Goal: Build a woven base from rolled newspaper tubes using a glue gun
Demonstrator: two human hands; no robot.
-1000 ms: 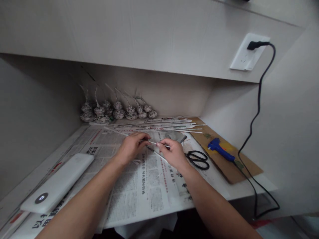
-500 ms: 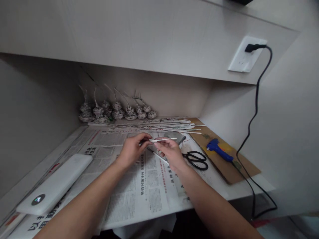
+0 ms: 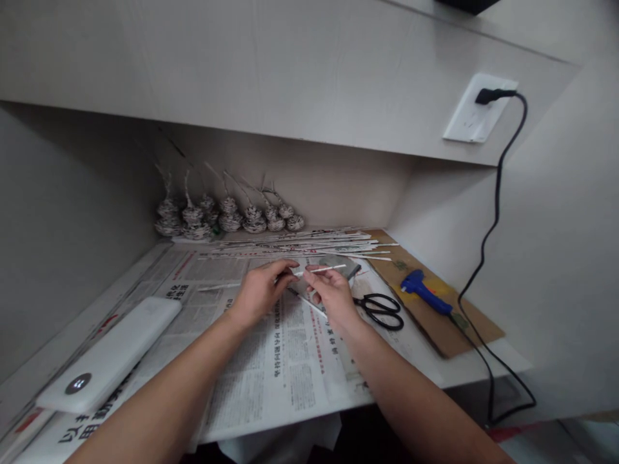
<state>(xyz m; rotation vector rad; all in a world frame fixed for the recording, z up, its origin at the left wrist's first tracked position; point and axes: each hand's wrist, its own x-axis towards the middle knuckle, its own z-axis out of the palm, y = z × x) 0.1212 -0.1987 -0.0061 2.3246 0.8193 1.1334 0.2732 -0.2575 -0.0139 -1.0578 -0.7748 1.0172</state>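
My left hand [image 3: 264, 285] is closed, its thumb and fingers pinching a thin white rolled-paper stick [image 3: 333, 267]. Close beside it, my right hand [image 3: 331, 290] pinches the same stick, whose tip pokes out past the fingers to the right. A pale length also shows left of my left hand, apparently part of this stick. Below the hands, another thin stick [image 3: 314, 307] lies slanted on the newspaper [image 3: 256, 361]. Black-handled scissors [image 3: 382, 310] rest just right of my right hand, their blades mostly hidden. Behind the hands lies a flat grey piece [image 3: 341, 261], partly covered.
Several paper sticks [image 3: 309, 243] lie across the back. Gourd-shaped woven paper pieces [image 3: 254, 220] line the rear wall. A blue glue gun [image 3: 425, 291] sits on brown cardboard [image 3: 449, 341], its black cord [image 3: 483, 251] hanging right. A white power bank [image 3: 113, 354] lies left.
The two hands have come slightly closer together along the stick. A pale length now shows left of my left hand, where none was visible before.
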